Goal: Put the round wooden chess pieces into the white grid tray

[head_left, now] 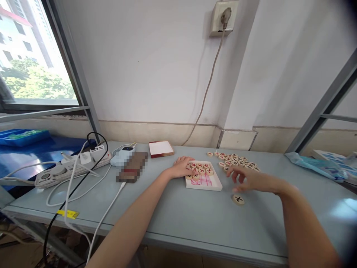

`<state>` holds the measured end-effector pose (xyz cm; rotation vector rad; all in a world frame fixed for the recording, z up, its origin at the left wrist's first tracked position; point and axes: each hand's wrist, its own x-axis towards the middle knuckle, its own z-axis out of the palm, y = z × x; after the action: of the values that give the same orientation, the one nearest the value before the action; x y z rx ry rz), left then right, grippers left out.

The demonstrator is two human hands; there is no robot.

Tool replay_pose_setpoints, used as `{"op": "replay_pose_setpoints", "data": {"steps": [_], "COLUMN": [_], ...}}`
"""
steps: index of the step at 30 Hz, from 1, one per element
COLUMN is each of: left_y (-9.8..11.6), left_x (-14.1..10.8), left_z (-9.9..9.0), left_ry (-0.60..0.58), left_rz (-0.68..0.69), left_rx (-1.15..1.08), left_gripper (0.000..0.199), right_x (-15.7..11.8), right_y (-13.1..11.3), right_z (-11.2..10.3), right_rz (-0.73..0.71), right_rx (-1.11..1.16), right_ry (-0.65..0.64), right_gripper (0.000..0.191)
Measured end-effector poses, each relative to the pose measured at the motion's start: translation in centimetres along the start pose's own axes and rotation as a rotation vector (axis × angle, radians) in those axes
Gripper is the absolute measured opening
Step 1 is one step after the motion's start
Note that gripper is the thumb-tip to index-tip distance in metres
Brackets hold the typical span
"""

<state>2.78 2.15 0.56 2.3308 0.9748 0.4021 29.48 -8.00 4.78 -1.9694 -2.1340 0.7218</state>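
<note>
Neither hand was clenched on anything that I could see. The left hand (182, 166) lay with its fingers spread over some round wooden xiangqi pieces (201, 171), and I cannot tell if it pinched one of them. These pieces sat on a small white tray (218, 185) with red grid lines (202, 181), and they covered its upper part while the lower part of the lines stayed visible. The right hand (248, 178) was open, with bent fingers, above the table and just beside a loose heap (232, 160) of the same pieces. Its fingertips were near the heap, but contact was not clear. A single piece (238, 199) with a dark character lay apart, just below this hand.

All this was on a pale grey-blue table (178, 230). Further left were a white box (161, 149) with a red edge, a white power bank (122, 156), a phone (131, 166) hidden by pixel blur, and a power strip (72, 169) with plugs and cables. A wall socket (223, 18) fed a cable (208, 89) down the white wall, and a window (36, 56) showed trees and a tall building.
</note>
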Motion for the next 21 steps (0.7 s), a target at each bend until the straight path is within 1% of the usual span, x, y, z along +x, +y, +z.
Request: {"op": "replay_pose_setpoints", "data": {"steps": [1,3,5,7,9,11,14,15,17,19,21], "left_y": [0.0,-0.1,0.0,0.0,-0.1,-0.3,-0.8,-0.9,-1.1,-1.3,-1.3], "left_x": [0.0,0.1,0.2,0.2,0.2,0.2,0.3,0.3,0.5,0.6,0.7], "left_z": [0.0,0.1,0.0,-0.2,-0.5,-0.9,-1.3,-1.3,-1.3,-1.1,-0.9], "left_ry": [0.001,0.000,-0.007,-0.016,-0.038,-0.068,-0.093,-0.088,-0.072,-0.061,-0.061], "left_rz": [0.006,0.012,0.010,0.006,0.006,0.007,0.011,0.013,0.021,0.035,0.047], "left_rx": [0.002,0.007,0.005,-0.007,-0.025,-0.056,-0.098,-0.101,-0.093,-0.081,-0.074], "left_gripper": [0.069,0.069,0.070,0.072,0.075,0.075,0.070,0.068,0.068,0.069,0.070], "right_x": [-0.6,-1.5,-1.6,-1.3,-0.5,0.4,1.6,1.8,2.1,2.1,2.0], "right_y": [0.0,0.0,0.1,0.0,-0.5,-1.8,-4.4,-5.1,-6.1,-6.4,-6.3], "right_z": [0.0,0.4,0.7,0.7,0.3,-0.4,-0.6,-0.4,0.5,1.5,2.4], "right_rz": [-0.052,-0.074,-0.035,0.007,0.013,-0.024,-0.153,-0.206,-0.294,-0.327,-0.324], "right_rx": [0.017,0.009,0.003,0.018,0.034,0.035,0.041,0.038,0.014,-0.035,-0.068], "right_ry": [-0.063,-0.115,-0.141,-0.169,-0.173,-0.111,0.075,0.111,0.133,0.149,0.193], "right_gripper": [0.045,0.046,0.035,0.020,0.015,0.018,0.025,0.027,0.027,0.023,0.023]}}
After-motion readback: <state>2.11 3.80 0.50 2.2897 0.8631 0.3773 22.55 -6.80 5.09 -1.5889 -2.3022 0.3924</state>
